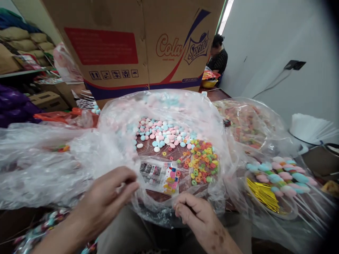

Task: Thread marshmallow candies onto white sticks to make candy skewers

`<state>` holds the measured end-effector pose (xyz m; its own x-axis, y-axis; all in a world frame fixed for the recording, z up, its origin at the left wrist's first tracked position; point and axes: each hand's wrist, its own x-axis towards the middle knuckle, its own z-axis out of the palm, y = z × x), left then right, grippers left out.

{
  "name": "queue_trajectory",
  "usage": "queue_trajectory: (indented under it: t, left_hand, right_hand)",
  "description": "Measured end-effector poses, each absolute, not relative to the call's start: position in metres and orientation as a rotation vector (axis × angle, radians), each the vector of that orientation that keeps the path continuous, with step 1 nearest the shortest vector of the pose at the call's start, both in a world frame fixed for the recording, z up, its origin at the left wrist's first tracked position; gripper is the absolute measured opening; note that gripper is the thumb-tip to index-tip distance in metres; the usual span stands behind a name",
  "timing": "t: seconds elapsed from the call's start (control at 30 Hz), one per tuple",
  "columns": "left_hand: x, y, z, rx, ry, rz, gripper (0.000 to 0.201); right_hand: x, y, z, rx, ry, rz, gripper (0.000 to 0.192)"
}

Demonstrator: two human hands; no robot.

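A large clear plastic bag (119,141) lies open in front of me, holding pastel pink, blue and white round candies (164,134) and a heap of colourful ring candies (201,160). A small printed packet (160,174) lies near the bag's front edge. My left hand (106,201) pinches the bag's near rim with thumb and fingers. My right hand (198,217) is curled, fingers closed on the plastic rim lower right.
A big "Cola Sprite" cardboard box (137,46) stands behind the bag. To the right lie candy skewers on white sticks (280,174), gold twist ties (262,194) and another candy bag (246,123). A person (218,56) sits at the far back. Shelves are at the left.
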<state>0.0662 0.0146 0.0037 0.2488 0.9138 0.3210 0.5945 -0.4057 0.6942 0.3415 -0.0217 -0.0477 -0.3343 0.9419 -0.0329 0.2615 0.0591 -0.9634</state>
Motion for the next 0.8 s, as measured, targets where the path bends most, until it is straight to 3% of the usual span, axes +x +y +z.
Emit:
queue_trajectory:
  t: [0.17,0.37,0.6,0.7,0.8]
  left_hand:
    - [0.144,0.067,-0.040,2.480,1.550,0.592,0.018]
    - [0.147,0.084,-0.066,2.517,1.527,0.478,0.018]
    - [0.147,0.084,-0.066,2.587,1.500,0.558,0.024]
    - [0.152,0.075,-0.057,2.650,1.466,0.659,0.027]
    - [0.161,0.062,-0.047,2.756,1.357,0.908,0.031]
  right_hand:
    - [0.346,-0.029,-0.046,-1.236,-1.746,1.216,0.026]
    - [0.345,-0.028,-0.048,-1.239,-1.770,1.153,0.023]
    - [0.343,-0.024,-0.050,-1.293,-1.678,1.144,0.025]
    - [0.341,-0.016,-0.054,-1.386,-1.461,0.989,0.019]
    - [0.338,-0.004,-0.057,-1.413,-1.350,0.827,0.045]
